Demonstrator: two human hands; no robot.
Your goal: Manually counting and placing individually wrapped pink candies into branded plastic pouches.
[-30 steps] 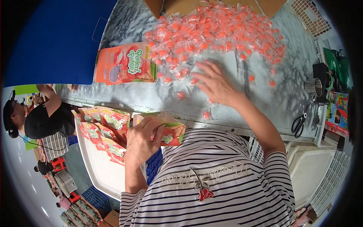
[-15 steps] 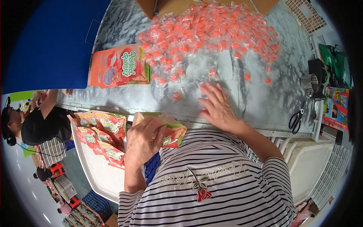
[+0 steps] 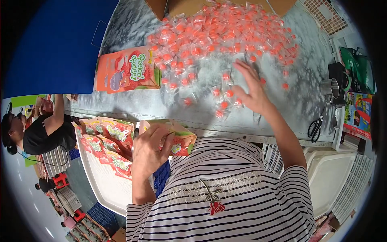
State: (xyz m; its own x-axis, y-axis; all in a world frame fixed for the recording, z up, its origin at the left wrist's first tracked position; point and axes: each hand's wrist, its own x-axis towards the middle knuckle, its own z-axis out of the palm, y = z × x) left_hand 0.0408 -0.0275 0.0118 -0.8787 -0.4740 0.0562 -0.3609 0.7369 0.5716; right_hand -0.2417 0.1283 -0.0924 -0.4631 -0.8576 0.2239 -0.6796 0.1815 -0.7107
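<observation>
Most sweets (image 3: 225,36) lie unpacked on the surface (image 3: 133,97); some filled pouches (image 3: 109,145) fill the tray (image 3: 105,189). My left hand (image 3: 149,151) grips an open pouch (image 3: 177,139), seemingly part-filled; my right hand (image 3: 252,90) spreads flat over loose sweets.

You are drawing your right hand (image 3: 250,89) back out toward the pile of wrapped candies (image 3: 225,36) after pulling it close to the desk edge, and a few loose candies (image 3: 224,101) are now lying beside your fingers (image 3: 244,68).
</observation>
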